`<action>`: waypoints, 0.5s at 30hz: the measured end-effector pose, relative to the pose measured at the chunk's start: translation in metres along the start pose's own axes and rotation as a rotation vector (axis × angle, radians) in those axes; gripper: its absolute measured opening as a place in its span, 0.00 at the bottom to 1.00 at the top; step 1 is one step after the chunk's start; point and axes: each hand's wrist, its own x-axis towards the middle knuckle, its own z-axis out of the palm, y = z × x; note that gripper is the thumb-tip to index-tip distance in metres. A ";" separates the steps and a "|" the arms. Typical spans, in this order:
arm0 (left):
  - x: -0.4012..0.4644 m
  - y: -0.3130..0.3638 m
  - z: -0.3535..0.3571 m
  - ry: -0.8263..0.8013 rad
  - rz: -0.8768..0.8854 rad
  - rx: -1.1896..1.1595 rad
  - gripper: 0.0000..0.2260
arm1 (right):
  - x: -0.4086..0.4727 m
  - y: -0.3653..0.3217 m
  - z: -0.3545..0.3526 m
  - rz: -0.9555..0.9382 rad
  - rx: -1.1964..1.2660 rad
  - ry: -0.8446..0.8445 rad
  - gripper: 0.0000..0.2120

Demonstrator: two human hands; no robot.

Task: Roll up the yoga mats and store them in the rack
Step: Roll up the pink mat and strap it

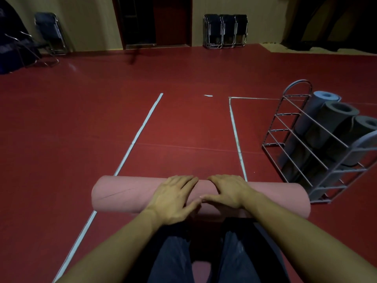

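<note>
1. Pink mat (126,196) lies fully rolled, crosswise on the red floor (81,123), just ahead of the person's knees (204,252).
2. Left hand (173,198) and right hand (226,190) both rest palm-down on the middle of the roll, fingers straight and slightly spread, thumbs pointing inward and nearly meeting. Neither hand wraps around it.
3. Wire rack (295,139) stands to the right; its near corner sits just beside the roll's right end. Whether they touch cannot be told.
4. Rack holds one blue mat (322,99) and dark grey mats (336,113), rolled, ends up and leaning.
5. Open floor runs wide ahead and to the left, crossed by pale tape lines (140,129).
6. Folded chairs (225,31) stand against the far wall; more chairs (51,33) far left, both well apart from the roll.
7. Rack's right side is cut off by the frame edge. Far corners are dark; the objects there are hard to make out. A pink patch shows between the legs, partly hidden.
</note>
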 end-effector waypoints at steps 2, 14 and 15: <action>-0.001 -0.006 -0.002 -0.066 0.037 0.038 0.42 | 0.007 0.003 -0.001 0.000 0.026 -0.026 0.42; 0.037 -0.022 0.002 -0.233 -0.052 0.016 0.40 | -0.005 0.002 0.036 0.018 -0.133 0.403 0.35; 0.041 -0.023 0.002 -0.266 -0.057 0.013 0.40 | -0.007 0.005 0.039 -0.008 -0.140 0.419 0.39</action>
